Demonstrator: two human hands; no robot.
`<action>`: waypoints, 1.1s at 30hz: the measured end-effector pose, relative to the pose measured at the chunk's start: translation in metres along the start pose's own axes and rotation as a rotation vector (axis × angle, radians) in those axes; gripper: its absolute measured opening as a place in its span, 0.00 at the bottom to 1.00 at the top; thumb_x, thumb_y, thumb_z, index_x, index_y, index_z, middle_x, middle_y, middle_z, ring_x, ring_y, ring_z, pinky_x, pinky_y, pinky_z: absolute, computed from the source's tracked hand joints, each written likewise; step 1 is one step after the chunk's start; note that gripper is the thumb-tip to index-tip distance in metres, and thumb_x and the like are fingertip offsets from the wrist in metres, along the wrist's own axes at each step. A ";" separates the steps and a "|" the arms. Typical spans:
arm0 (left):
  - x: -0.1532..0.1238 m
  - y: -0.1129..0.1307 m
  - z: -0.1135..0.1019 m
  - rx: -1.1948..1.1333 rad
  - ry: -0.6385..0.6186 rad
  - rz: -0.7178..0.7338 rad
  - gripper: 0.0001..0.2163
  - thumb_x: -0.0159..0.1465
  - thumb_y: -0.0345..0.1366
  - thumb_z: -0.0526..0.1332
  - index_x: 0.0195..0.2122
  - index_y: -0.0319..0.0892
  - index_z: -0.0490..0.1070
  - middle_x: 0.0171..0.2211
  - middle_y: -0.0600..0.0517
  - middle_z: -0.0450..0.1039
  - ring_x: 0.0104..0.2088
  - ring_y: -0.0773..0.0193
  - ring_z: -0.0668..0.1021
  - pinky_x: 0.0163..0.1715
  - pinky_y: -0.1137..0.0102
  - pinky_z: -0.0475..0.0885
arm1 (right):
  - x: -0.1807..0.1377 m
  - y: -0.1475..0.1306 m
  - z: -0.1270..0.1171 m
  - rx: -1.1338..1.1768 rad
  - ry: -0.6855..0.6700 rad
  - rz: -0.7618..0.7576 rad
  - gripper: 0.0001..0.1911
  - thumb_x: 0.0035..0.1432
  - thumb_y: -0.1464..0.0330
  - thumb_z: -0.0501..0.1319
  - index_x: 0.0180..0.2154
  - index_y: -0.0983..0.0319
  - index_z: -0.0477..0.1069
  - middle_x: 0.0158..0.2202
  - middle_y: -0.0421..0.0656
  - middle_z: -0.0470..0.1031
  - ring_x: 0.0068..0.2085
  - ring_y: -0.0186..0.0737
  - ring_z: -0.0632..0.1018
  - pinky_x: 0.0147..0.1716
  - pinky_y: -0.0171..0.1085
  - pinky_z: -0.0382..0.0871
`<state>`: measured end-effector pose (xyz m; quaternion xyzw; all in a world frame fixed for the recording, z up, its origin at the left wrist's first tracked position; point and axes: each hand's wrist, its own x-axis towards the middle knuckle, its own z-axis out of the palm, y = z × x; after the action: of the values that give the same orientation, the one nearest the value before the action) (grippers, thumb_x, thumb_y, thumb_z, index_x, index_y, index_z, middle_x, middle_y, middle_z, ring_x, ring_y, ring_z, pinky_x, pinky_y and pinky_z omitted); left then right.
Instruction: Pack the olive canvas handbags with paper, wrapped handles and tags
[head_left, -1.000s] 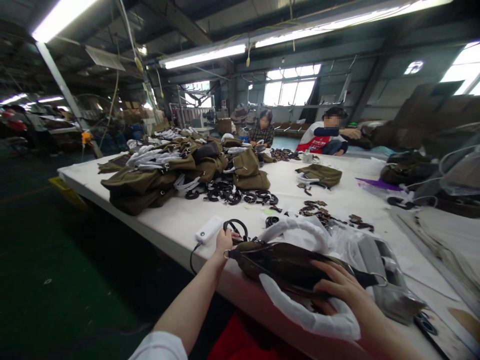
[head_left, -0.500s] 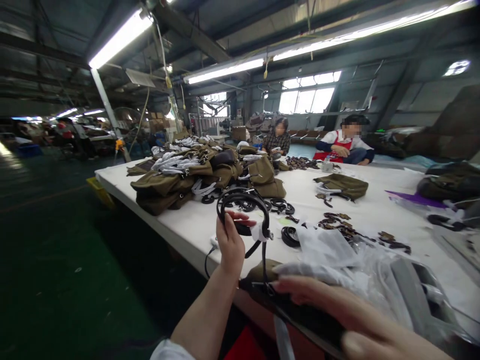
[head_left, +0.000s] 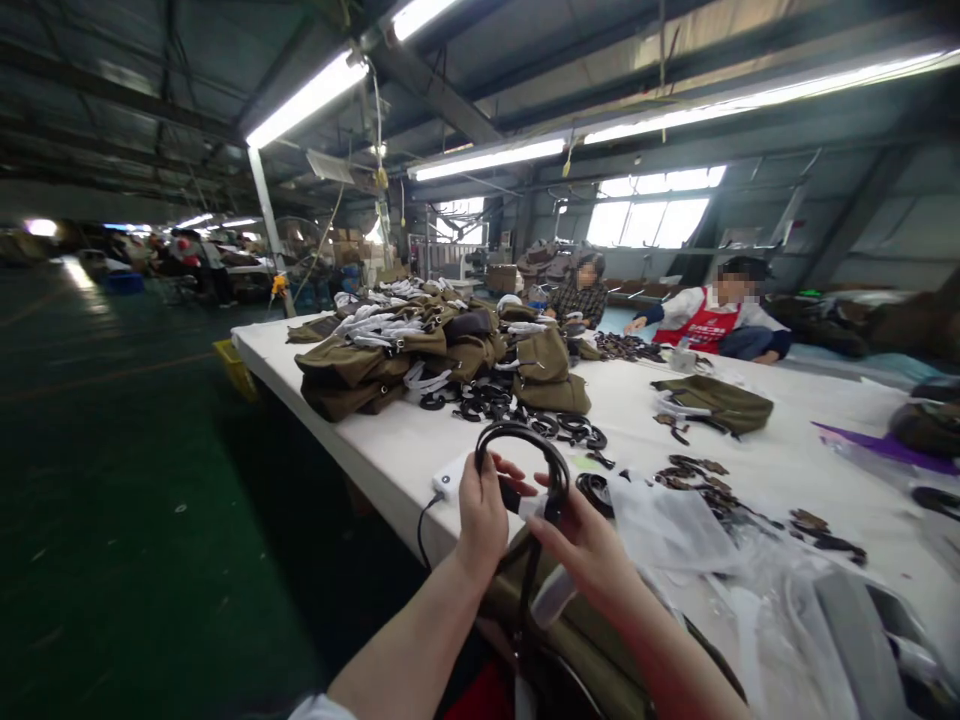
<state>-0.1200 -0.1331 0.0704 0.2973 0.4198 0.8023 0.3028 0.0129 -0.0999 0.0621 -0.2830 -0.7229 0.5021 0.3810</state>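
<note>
A coiled black strap (head_left: pixel 517 430) stands up in a loop between my two hands. My left hand (head_left: pixel 484 510) is closed round its left side. On the other side my right hand (head_left: pixel 581 525) grips the coil, thumb toward me, near a small white wrap (head_left: pixel 531 506). One strap end hangs down over an olive bag (head_left: pixel 592 625) lying at the table's near edge. A pale wrapped handle (head_left: pixel 553 595) shows on that bag, partly behind my right arm.
Olive bags with white-wrapped handles (head_left: pixel 375 365) are heaped on the white table (head_left: pixel 390 460). Coiled black straps (head_left: pixel 555 425) and small dark straps (head_left: pixel 697 480) lie about. Clear plastic (head_left: pixel 750 590) covers the right side. Two people (head_left: pixel 709 315) sit at the far side.
My right hand has come up from the bag to the strap coil and now grips it. The view has swung a little left. The far person in the red apron has stretched out an arm.
</note>
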 end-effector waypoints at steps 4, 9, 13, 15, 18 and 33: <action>-0.018 -0.006 -0.021 0.081 -0.092 -0.169 0.18 0.64 0.53 0.58 0.36 0.41 0.66 0.26 0.52 0.75 0.26 0.62 0.80 0.27 0.70 0.75 | -0.018 0.014 0.003 -0.004 0.001 0.048 0.25 0.50 0.52 0.67 0.45 0.60 0.68 0.33 0.42 0.75 0.34 0.42 0.75 0.32 0.38 0.71; -0.032 -0.005 -0.072 0.122 -0.240 -0.398 0.15 0.61 0.48 0.64 0.35 0.40 0.68 0.26 0.49 0.78 0.29 0.59 0.81 0.34 0.66 0.75 | -0.033 0.035 0.009 0.135 0.009 0.196 0.22 0.47 0.54 0.69 0.38 0.61 0.70 0.28 0.39 0.72 0.28 0.36 0.71 0.27 0.34 0.65; -0.033 0.008 -0.110 0.177 -0.491 -0.480 0.12 0.57 0.42 0.68 0.33 0.39 0.71 0.31 0.45 0.80 0.35 0.58 0.80 0.38 0.67 0.73 | -0.038 0.044 0.018 0.165 0.031 0.324 0.22 0.48 0.52 0.67 0.36 0.63 0.72 0.21 0.36 0.67 0.22 0.32 0.66 0.22 0.33 0.59; -0.030 0.012 -0.120 0.201 -0.545 -0.505 0.16 0.59 0.48 0.65 0.33 0.38 0.73 0.30 0.45 0.79 0.32 0.60 0.80 0.35 0.68 0.72 | -0.038 0.042 0.020 0.100 -0.047 0.288 0.20 0.49 0.54 0.68 0.35 0.63 0.73 0.24 0.38 0.70 0.25 0.33 0.69 0.25 0.33 0.62; -0.024 0.010 -0.121 0.249 -0.546 -0.532 0.23 0.58 0.57 0.62 0.32 0.38 0.74 0.23 0.48 0.76 0.24 0.64 0.76 0.27 0.72 0.69 | -0.039 0.038 0.022 -0.020 -0.212 0.250 0.17 0.48 0.57 0.69 0.34 0.63 0.74 0.28 0.39 0.75 0.29 0.37 0.73 0.29 0.34 0.65; -0.004 -0.036 -0.095 0.309 -0.611 -0.600 0.16 0.59 0.49 0.65 0.36 0.39 0.72 0.27 0.50 0.78 0.22 0.69 0.77 0.23 0.76 0.69 | -0.036 0.049 -0.011 -0.161 -0.319 0.289 0.16 0.56 0.57 0.65 0.39 0.63 0.74 0.32 0.41 0.77 0.32 0.40 0.76 0.30 0.34 0.67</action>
<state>-0.1783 -0.1665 -0.0055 0.4273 0.4934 0.4827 0.5839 0.0434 -0.1059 0.0086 -0.3302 -0.7638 0.5304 0.1622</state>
